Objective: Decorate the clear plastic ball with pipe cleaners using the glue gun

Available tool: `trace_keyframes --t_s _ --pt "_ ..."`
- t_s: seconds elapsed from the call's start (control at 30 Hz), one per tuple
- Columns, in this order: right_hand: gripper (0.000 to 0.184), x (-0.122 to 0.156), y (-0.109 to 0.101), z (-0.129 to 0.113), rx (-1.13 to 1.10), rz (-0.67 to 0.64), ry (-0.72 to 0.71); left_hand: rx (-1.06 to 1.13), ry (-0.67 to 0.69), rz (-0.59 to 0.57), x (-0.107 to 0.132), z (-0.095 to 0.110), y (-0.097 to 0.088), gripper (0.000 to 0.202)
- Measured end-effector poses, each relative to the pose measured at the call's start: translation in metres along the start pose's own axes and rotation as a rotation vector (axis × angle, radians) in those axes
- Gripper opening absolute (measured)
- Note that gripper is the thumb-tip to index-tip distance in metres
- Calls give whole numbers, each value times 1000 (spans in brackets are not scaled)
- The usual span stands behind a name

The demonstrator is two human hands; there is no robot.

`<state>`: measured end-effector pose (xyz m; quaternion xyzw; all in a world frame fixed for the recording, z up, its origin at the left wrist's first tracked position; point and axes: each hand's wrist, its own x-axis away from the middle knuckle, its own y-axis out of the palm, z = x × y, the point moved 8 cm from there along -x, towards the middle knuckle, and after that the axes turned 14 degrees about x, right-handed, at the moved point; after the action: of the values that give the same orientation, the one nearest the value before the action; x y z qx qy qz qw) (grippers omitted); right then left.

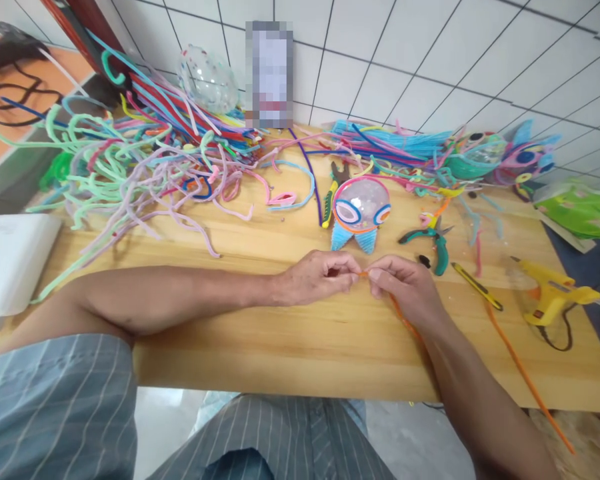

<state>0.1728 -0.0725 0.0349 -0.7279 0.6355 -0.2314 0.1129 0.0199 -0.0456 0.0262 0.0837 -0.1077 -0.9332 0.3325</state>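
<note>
Between my two hands is an orange pipe cleaner (404, 319), its end pinched by the fingertips of my left hand (320, 277). My right hand (403, 283) grips the same pipe cleaner close by, and its length trails under my right wrist. Just beyond the hands rests a clear round ball figure (365, 203) with a pink and orange rim, ringed oval eyes and two light blue pipe-cleaner feet (354, 239). Another orange pipe cleaner (523, 370) lies to the right and hangs past the table's front edge.
Teal-handled pliers (437, 250), a yellow utility knife (477, 287) and a yellow glue gun (555, 290) lie at the right. Yellow-green-handled pliers (333, 193) sit behind the ball. Tangled pipe cleaners (145, 167) cover the left back. A white box-shaped device (15, 260) stands far left.
</note>
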Motion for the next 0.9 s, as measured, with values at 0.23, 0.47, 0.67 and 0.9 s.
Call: trace_keyframes --t_s 0.23,0.47,0.67,0.9 --pt "38 -2 1 14 -218 -167 209 129 -18 74 -3 -1 -10 30" --pt "23 -4 -2 12 -100 -133 109 22 12 80 -3 -1 -11 28" --pt "22 0 3 0 8 -76 62 -63 -3 85 -3 -6 -9 23" --pt "32 1 -8 3 23 75 125 -49 -71 120 -2 -7 -10 24"
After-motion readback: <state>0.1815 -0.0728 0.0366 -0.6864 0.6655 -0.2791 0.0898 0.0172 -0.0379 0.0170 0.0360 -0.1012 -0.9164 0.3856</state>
